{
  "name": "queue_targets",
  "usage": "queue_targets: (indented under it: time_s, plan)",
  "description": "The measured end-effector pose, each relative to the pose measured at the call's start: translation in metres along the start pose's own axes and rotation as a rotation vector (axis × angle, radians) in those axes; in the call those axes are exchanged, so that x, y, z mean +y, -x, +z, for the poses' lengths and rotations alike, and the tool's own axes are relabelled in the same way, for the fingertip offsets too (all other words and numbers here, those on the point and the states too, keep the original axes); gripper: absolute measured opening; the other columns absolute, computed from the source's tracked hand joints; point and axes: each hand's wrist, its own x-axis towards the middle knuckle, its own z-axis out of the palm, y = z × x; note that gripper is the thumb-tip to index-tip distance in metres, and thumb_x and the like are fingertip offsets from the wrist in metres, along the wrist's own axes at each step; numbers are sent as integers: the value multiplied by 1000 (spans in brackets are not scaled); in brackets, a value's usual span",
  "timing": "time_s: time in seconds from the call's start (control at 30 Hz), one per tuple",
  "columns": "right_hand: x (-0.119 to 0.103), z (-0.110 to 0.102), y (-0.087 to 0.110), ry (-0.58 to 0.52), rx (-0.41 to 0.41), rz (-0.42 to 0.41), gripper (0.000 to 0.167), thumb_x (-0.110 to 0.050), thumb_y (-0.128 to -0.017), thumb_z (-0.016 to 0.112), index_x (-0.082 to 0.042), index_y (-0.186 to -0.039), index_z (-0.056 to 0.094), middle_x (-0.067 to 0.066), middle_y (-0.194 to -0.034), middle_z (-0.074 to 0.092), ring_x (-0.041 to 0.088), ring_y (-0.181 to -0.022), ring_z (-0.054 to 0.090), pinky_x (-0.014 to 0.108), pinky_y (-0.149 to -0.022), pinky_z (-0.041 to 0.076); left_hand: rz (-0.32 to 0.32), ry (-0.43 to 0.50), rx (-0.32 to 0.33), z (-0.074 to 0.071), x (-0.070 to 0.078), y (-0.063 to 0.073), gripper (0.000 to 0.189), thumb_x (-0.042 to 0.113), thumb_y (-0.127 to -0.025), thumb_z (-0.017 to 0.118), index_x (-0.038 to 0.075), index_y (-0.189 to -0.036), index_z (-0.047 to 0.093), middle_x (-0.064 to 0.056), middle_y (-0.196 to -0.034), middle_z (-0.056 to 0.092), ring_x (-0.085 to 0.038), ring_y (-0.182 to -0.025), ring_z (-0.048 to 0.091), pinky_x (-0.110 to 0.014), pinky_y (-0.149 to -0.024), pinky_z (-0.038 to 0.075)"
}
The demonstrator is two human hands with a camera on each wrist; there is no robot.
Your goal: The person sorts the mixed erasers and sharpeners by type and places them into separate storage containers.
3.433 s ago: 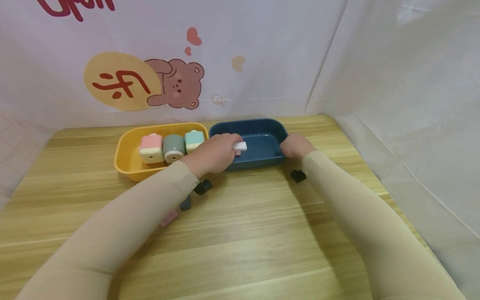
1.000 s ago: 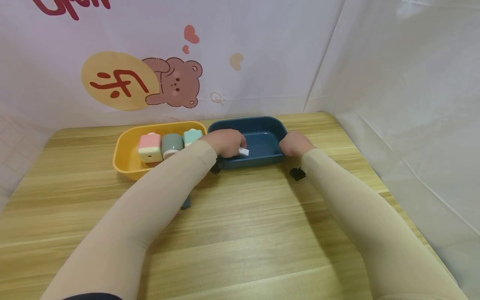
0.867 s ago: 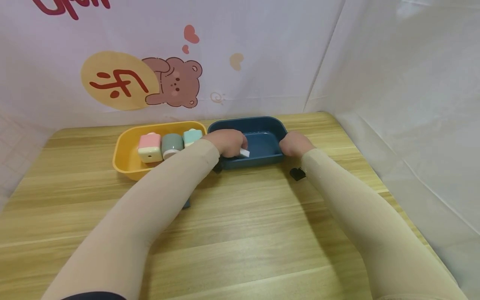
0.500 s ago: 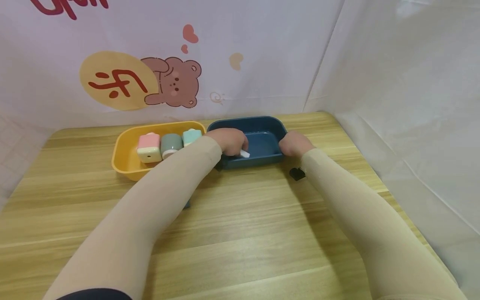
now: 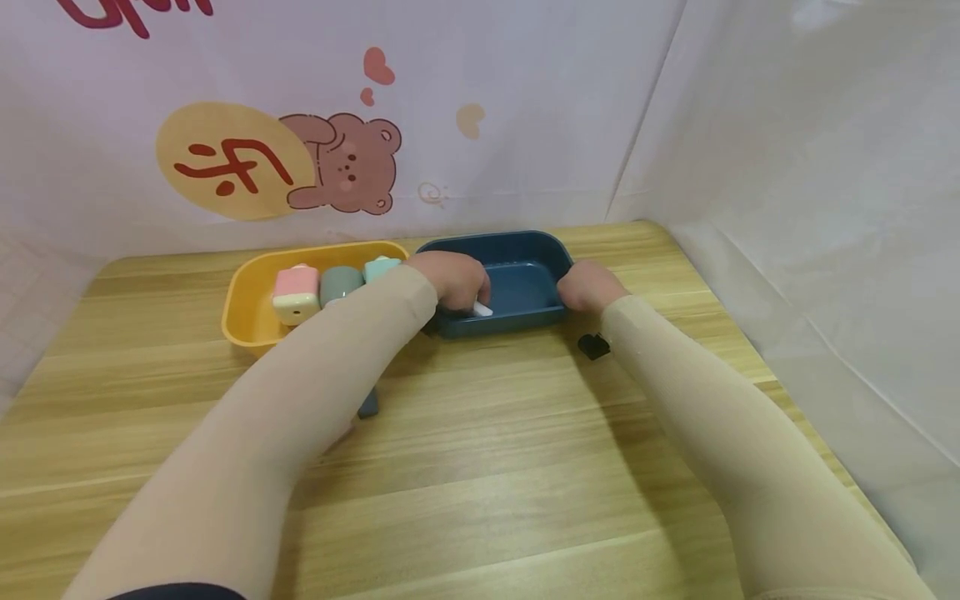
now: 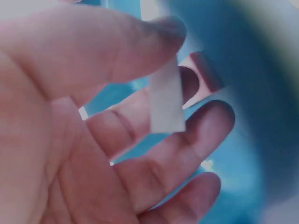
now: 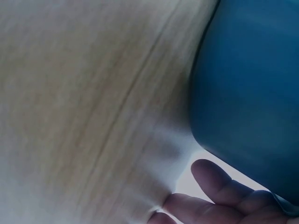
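In the head view my left hand [image 5: 456, 279] reaches down into the left part of a blue tray [image 5: 525, 287]. Its thumb and forefinger pinch a small white rectangular block [image 5: 482, 309]; the left wrist view shows the same white block [image 6: 167, 105] with the other fingers spread loosely behind. Beyond those fingers, a pink-and-white block [image 6: 203, 77] lies in the tray. My right hand [image 5: 592, 287] holds the tray's right end at the rim. From the right wrist, its fingers [image 7: 210, 182] show beside the tray's outer wall [image 7: 243, 93]; the thumb is hidden.
Left of the blue tray, a yellow tray [image 5: 240, 329] holds a pink-and-cream piece [image 5: 296, 294], a grey-green one [image 5: 340, 283] and a mint one [image 5: 381, 267]. A dark block [image 5: 368, 405] and a partly covered pink block [image 5: 342, 435] lie by my left forearm. A white cloth [image 5: 540, 125] hangs behind.
Since the oldest frame my left hand has gone lower and further right into the blue tray with the white block. Lately it shifts slightly left. The right hand keeps its hold on the rim.
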Motion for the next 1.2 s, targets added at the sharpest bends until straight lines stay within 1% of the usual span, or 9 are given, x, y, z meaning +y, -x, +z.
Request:
queue_targets:
  time_s: [0.17, 0.3, 0.47, 0.6, 0.8, 0.83, 1.03, 1.17, 1.2]
  plan:
    - [0, 0, 0, 1, 1, -3, 24, -14, -92, 38, -9, -74, 52, 23, -113, 64, 34, -97, 58, 44, -90, 51, 1, -43, -4, -5, 3, 3, 27, 16, -104, 57, 23, -121, 76, 2, -122, 68, -22, -109, 59, -43, -103, 51]
    - [1, 2, 0, -3, 11, -4, 24, -14, -91, 38, -8, -75, 55, 23, -113, 64, 34, -97, 58, 45, -92, 51, 19, -66, -9, -6, 5, 1, 26, 16, -104, 56, 24, -115, 77, 2, -117, 69, -21, -104, 58, -41, -97, 51]
    - [1, 3, 0, -8, 17, -5, 24, -14, -90, 38, -7, -77, 56, 24, -114, 64, 34, -97, 58, 46, -93, 52, 16, -74, -18, -6, 8, -1, 29, 14, -104, 55, 27, -115, 78, 5, -120, 70, -21, -107, 60, -42, -99, 52]
    - [1, 3, 0, -12, 23, 2, 26, -14, -90, 39, -3, -81, 60, 24, -117, 65, 34, -98, 58, 48, -97, 52, 21, -69, -18, -5, 9, -2, 31, 13, -104, 55, 27, -118, 78, 5, -124, 70, -21, -112, 61, -43, -103, 52]
    - [2, 3, -1, 4, 24, -4, 33, -15, -91, 38, 3, -91, 66, 24, -121, 66, 34, -100, 59, 49, -101, 52, 80, -26, 73, -1, 15, -7, 38, 8, -102, 55, 25, -129, 74, 2, -134, 68, -20, -124, 59, -45, -113, 47]
    - [2, 3, -1, 6, 23, -5, 34, -15, -91, 38, 3, -92, 67, 25, -121, 66, 34, -100, 59, 50, -101, 52, 84, -20, 76, -1, 16, -8, 37, 9, -102, 55, 25, -129, 74, 2, -134, 68, -20, -124, 59, -45, -114, 47]
    - [2, 3, -2, 16, 15, -5, 37, -15, -92, 38, 5, -96, 68, 26, -124, 66, 35, -102, 59, 50, -102, 52, 66, -38, 18, 1, 20, -6, 35, 16, -106, 54, 27, -132, 73, 2, -138, 67, -21, -129, 58, -48, -116, 46]
    - [1, 3, -1, 22, 23, -10, 36, -15, -92, 38, 5, -96, 67, 26, -124, 66, 35, -102, 59, 50, -102, 52, 47, -40, 9, 1, 21, -4, 35, 16, -106, 54, 28, -133, 73, 2, -139, 67, -21, -129, 58, -49, -115, 46]
    - [1, 3, -1, 21, 23, -11, 35, -15, -92, 38, 4, -95, 67, 26, -123, 66, 35, -101, 59, 50, -101, 52, 44, -40, 7, 1, 22, -4, 36, 15, -106, 54, 28, -134, 73, 2, -141, 66, -21, -131, 57, -49, -116, 46]
